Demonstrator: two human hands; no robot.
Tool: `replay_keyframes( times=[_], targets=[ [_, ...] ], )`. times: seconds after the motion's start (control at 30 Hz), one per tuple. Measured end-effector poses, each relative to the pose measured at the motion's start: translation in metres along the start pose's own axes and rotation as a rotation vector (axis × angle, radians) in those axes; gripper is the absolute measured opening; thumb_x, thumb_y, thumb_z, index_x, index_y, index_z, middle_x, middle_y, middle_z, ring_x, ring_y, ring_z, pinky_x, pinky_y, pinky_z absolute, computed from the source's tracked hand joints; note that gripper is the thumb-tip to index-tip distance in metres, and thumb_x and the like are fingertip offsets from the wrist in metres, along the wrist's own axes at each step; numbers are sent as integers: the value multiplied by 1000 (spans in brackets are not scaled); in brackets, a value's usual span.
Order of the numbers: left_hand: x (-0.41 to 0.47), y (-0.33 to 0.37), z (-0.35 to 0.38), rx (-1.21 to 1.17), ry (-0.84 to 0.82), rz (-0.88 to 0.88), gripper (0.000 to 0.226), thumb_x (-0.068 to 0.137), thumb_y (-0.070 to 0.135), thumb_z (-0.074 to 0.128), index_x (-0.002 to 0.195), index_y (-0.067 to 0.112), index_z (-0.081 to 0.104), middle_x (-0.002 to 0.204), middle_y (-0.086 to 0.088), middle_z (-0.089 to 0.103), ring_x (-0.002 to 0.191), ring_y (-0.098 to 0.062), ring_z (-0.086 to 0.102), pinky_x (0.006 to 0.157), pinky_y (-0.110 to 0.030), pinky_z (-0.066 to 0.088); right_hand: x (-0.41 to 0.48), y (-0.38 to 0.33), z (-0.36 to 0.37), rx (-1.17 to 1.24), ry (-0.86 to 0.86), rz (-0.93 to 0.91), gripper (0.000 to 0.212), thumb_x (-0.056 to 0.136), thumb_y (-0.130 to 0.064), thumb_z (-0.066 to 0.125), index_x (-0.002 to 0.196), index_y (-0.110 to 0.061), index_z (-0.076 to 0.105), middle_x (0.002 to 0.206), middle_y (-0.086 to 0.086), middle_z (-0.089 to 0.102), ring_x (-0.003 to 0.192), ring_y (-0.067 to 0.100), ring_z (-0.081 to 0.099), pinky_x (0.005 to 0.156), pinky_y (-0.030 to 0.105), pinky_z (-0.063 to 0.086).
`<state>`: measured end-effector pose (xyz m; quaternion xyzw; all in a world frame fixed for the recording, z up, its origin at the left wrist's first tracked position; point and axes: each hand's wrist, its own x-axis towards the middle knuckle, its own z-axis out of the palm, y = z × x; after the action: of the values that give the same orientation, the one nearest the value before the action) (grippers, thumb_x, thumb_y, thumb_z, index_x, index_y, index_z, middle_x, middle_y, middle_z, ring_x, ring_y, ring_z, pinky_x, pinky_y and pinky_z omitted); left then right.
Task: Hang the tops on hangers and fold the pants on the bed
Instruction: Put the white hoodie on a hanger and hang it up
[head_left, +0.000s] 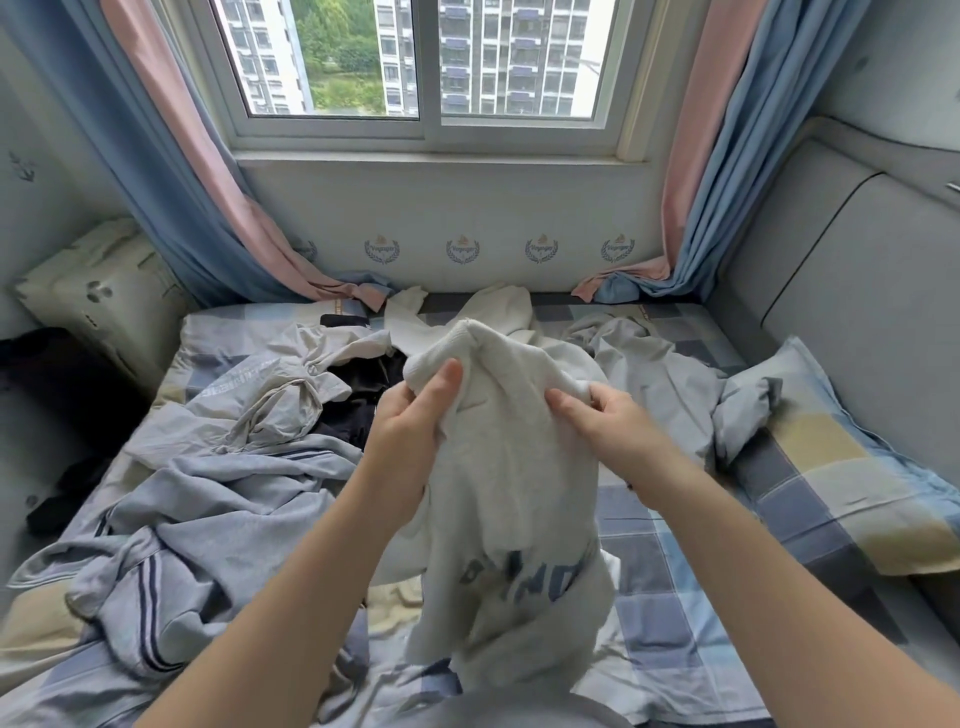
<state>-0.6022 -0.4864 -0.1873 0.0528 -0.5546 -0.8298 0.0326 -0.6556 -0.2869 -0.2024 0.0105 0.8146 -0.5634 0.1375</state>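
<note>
Fingers (448, 375) grip white top (511, 467) edge above bed (675, 618).

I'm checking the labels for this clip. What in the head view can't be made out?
Head view:
- Lettering on the white sweatshirt: folds hide most letters, so it is unreadable.
- Fingers of the left hand, other than the thumb: buried in the sweatshirt.
- black garment: largely under the beige garment; top or pants unclear.
- Hangers: none visible; possibly under the clothes.

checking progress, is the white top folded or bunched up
Bunched up: the white top hangs crumpled, gripped by the left hand and right hand.
</note>
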Motion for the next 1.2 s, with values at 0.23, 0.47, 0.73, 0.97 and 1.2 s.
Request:
replay_keyframes(
  times=[0.23,0.47,0.73,0.97,1.2],
  targets=[
    [1,19,8,-47,-28,1,37,87,36,60,99,3,73,87,-15,69,81,-26,68,73,-35,57,-34,7,34,53,18,-518,24,84,-29,69,106,-21,62,104,-13,67,95,9,66,80,23,53],
    [8,27,6,-45,-58,3,27,90,40,65,91,16,78,88,-8,70,83,-19,68,74,-28,56,-20,43,75,56,-237,-226,46,75,-52,62,115,-28,67,113,-9,70,113,8,63,99,46,52],
    [14,25,-1,-67,-23,-58,39,83,48,62,94,15,79,96,-12,70,91,-24,68,83,-35,56,-12,76,96,-117,-426,-151,43,76,-41,62,118,-32,66,113,-12,71,103,9,66,96,35,53],
    [25,19,-20,41,155,-120,41,93,54,60,97,16,75,96,-9,72,94,-26,68,99,-51,50,-3,95,75,-288,-135,-220,24,85,-31,49,80,-9,58,66,10,54,58,8,40,57,35,33],
    [41,14,-60,185,362,-160,71,71,67,64,123,19,66,117,-3,73,108,-22,68,100,-46,51,0,83,34,-382,37,-231,30,93,-7,50,64,-13,42,52,-5,38,50,10,34,50,27,24]
  ],
)
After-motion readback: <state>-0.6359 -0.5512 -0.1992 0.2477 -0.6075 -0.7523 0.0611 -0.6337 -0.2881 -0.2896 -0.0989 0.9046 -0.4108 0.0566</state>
